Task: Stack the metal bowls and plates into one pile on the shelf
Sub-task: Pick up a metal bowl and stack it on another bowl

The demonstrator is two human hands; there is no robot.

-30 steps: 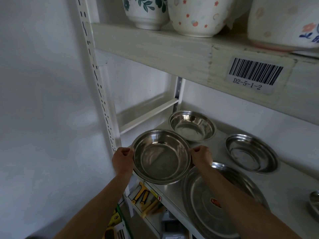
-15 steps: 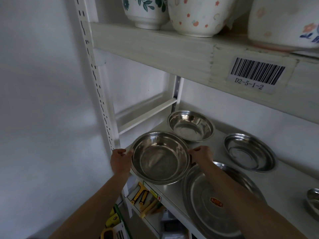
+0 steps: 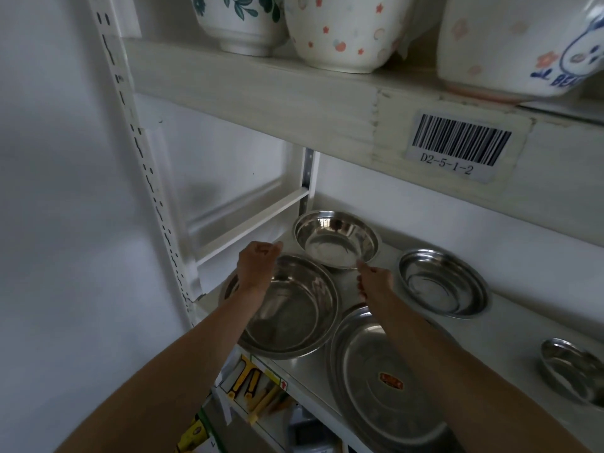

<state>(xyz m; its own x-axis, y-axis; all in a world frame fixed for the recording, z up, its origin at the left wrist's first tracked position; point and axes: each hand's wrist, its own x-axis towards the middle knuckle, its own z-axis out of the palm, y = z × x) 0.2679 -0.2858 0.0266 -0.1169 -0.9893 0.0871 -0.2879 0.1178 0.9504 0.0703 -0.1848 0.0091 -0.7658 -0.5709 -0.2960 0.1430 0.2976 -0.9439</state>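
Several steel pieces lie on the white shelf. A large bowl sits at the front left, with a smaller bowl behind it. To the right is a shallow dish, and in front a wide flat plate with a red sticker. A small bowl is at the far right. My left hand hovers over the large bowl's far rim, fingers loosely curled, holding nothing. My right hand reaches to the smaller bowl's front rim with a fingertip at its edge.
The shelf above hangs low and carries several patterned ceramic bowls and a barcode label. A slotted white upright stands at the left. Yellow-handled tools lie on the level below.
Both hands let go of the large bowl, which now rests on the shelf. They moved back toward the smaller bowl behind it.
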